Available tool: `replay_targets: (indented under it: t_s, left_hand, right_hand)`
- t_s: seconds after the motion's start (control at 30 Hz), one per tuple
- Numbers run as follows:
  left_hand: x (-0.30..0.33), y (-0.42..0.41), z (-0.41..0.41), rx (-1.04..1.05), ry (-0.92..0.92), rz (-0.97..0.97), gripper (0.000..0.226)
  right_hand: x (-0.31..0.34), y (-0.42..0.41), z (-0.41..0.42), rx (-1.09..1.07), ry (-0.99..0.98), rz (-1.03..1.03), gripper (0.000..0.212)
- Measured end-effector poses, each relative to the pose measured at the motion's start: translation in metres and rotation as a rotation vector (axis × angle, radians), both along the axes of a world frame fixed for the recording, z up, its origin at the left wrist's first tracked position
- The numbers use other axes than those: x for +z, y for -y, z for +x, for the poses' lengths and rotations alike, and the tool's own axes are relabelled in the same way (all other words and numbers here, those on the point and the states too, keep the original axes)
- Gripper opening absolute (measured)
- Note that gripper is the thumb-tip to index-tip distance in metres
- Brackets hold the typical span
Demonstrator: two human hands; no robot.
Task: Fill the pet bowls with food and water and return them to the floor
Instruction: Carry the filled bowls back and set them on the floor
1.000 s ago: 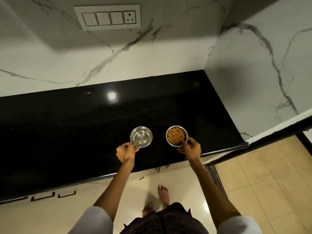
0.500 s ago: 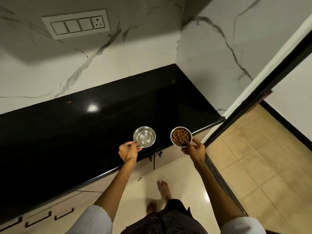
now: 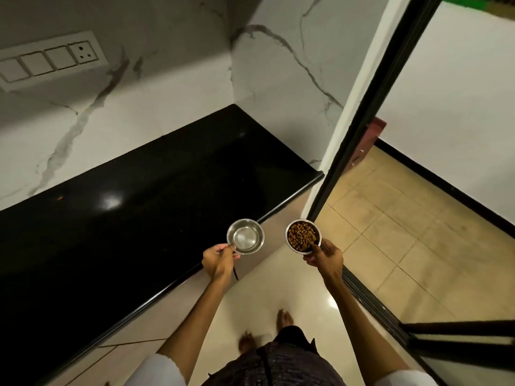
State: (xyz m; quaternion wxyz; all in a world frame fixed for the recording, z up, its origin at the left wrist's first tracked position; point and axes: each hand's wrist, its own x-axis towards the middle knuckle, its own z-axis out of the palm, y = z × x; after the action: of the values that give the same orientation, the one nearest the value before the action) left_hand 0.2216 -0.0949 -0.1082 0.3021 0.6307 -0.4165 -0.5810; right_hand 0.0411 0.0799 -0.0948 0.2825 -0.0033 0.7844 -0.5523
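The left hand [image 3: 218,261] pinches the near rim of a steel water bowl [image 3: 245,236], held in the air over the black countertop [image 3: 125,218] edge. At its 3 o'clock, the right hand [image 3: 323,257] grips a steel bowl of kibble [image 3: 303,236] above the cream floor [image 3: 259,296].

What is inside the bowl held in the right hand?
The bowl in the right hand holds brown kibble covering the bottom. The bowl's floor under the kibble is hidden.
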Motion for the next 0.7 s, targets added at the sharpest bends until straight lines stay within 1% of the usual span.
replay_targets:
  t_s: [0.23,0.53,0.7]
  left_hand:
    - [-0.004,-0.026,-0.042,-0.119,0.017,-0.011,0.010]
    - [-0.013,-0.051,-0.119,-0.179,-0.002,0.038,0.010]
    - [-0.014,-0.066,-0.163,-0.219,0.016,0.021,0.011]
  right_hand:
    - [-0.006,-0.046,-0.025,-0.096,0.005,0.021,0.028]
    - [-0.010,-0.092,-0.081,-0.183,-0.011,0.030,0.033]
    - [-0.011,-0.108,-0.119,-0.228,-0.026,0.029,0.034]
